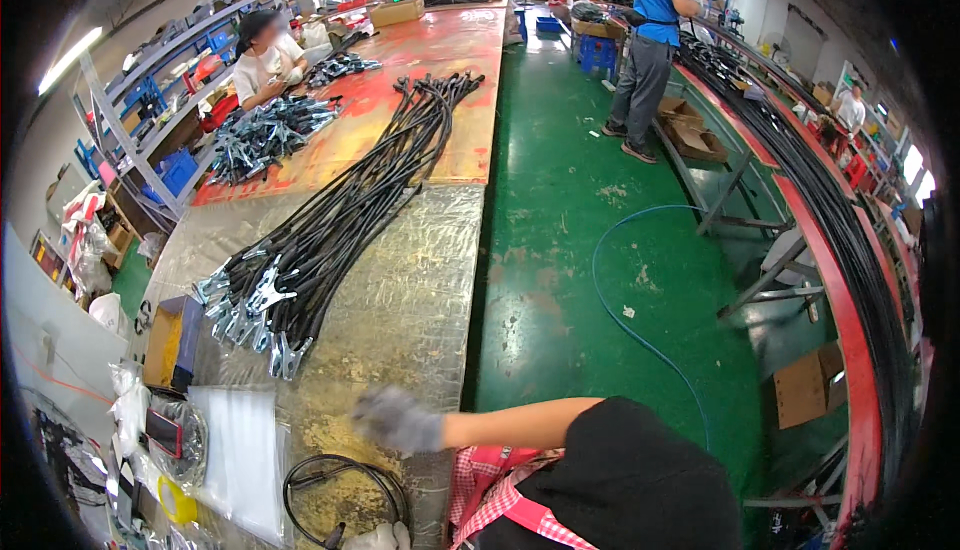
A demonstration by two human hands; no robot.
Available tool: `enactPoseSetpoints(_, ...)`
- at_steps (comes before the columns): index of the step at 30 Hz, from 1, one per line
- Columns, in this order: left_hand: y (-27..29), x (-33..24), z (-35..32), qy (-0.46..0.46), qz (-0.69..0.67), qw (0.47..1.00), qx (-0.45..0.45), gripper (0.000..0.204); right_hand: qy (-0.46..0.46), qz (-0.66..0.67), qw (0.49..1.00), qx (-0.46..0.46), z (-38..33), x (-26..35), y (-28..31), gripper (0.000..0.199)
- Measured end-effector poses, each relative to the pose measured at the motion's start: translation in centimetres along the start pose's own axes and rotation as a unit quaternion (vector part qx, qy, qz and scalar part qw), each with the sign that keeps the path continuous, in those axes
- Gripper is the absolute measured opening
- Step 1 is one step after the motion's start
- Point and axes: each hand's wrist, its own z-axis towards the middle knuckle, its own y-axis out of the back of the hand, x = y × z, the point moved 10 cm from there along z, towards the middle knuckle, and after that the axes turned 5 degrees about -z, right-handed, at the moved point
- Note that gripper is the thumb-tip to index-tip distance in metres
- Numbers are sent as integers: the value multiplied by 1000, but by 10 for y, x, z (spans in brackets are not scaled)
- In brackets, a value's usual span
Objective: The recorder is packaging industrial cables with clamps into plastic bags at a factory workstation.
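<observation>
While the left hand (380, 538) sits at the frame's bottom edge, mostly cut off, its grip can't be read; it's touching or just beside the tail of a looped black cable (340, 485) lying on the foil-covered bench (420, 290). Right hand (395, 418), grey glove, hangs over the bench just above the loop and is motion-blurred, so open or closed is unclear. Judgement: pin the loop flat with one hand and keep the turns even, clear of the plastic bags (235, 450) and yellow tape roll (175, 500) to the left. Further up lies a long bundle of clamp-ended cables (300, 260). Far off, a seated person (265, 55) sorts a clamp pile (265, 135).
</observation>
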Motion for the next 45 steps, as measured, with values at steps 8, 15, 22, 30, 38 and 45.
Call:
enactPoseSetpoints(8,-15,11,1,83,-99,983,127,42,-547,-369,690,296,-441,-250,139,37)
enactPoseSetpoints(15,-40,52,9,93,-127,972,175,39,-866,-112,456,171,-583,-119,103,38)
enactPoseSetpoints(22,-61,63,11,77,-168,966,178,38,-798,-11,582,157,-470,-148,17,38)
enactPoseSetpoints(30,-62,23,-41,156,-129,972,119,40,-768,223,581,-150,-419,-272,60,40)
enactPoseSetpoints(38,-1,4,-28,167,-94,980,61,33,-126,150,963,-183,-29,-60,192,33)
enactPoseSetpoints(45,9,10,-28,74,-80,993,38,36,41,-162,955,245,34,49,-99,69)
